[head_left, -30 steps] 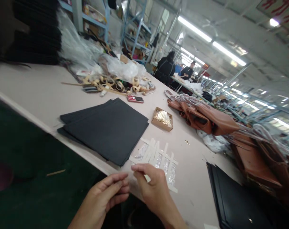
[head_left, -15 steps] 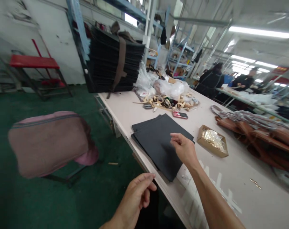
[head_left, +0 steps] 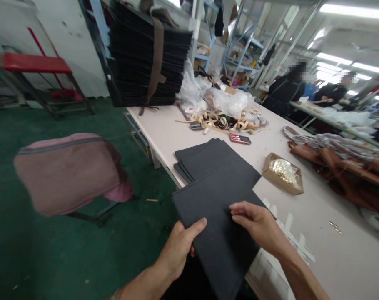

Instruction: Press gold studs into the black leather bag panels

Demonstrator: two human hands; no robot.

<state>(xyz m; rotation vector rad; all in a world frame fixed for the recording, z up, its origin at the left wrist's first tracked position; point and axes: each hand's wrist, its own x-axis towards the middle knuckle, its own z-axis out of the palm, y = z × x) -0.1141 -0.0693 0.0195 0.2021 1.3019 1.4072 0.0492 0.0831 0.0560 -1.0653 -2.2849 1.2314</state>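
Well, the left grip (head_left: 178, 248) holds a black sheet (head_left: 216, 237) over the surface's (head_left: 358, 196) edge; I can't tell if the right grip (head_left: 260, 223) holds anything.

A wide workshop with a dark green floor (head_left: 64, 254) and, on the left, a scuffed pale wall (head_left: 73, 37). Near the wall stands a red-topped bench (head_left: 36, 63) with dark legs. Closer is a seat draped in brown and pink cloth (head_left: 71, 173). A long pale table (head_left: 342, 258) runs diagonally away, with light-blue metal shelving (head_left: 212, 52) behind it. Bright fluorescent tubes (head_left: 355, 11) hang overhead at right, above a second table (head_left: 314, 116).
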